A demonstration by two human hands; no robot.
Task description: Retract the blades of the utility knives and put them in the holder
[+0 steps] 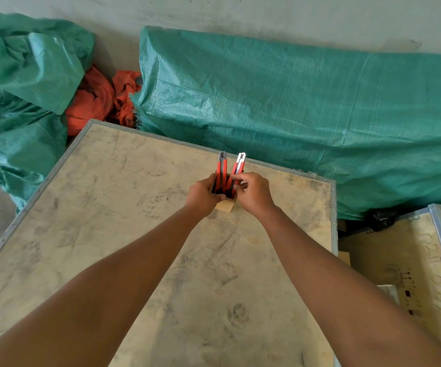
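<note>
A small wooden holder (pixel 226 206) stands near the far edge of a plywood crate top (pixel 124 234). Two red utility knives stand upright in it, metal tips up with no blade showing: the left knife (pixel 222 165) and the right knife (pixel 239 164), which leans to the right. My left hand (pixel 205 196) wraps the holder's left side. My right hand (pixel 254 192) pinches the lower part of the right knife at the holder's rim. The holder's inside is mostly hidden by my fingers.
Green tarpaulin covers bulky shapes behind the crate (pixel 306 115) and at the left (pixel 23 83). Orange cloth (pixel 100 99) lies between them. A second crate (pixel 410 260) with metal edging sits lower at the right, across a gap.
</note>
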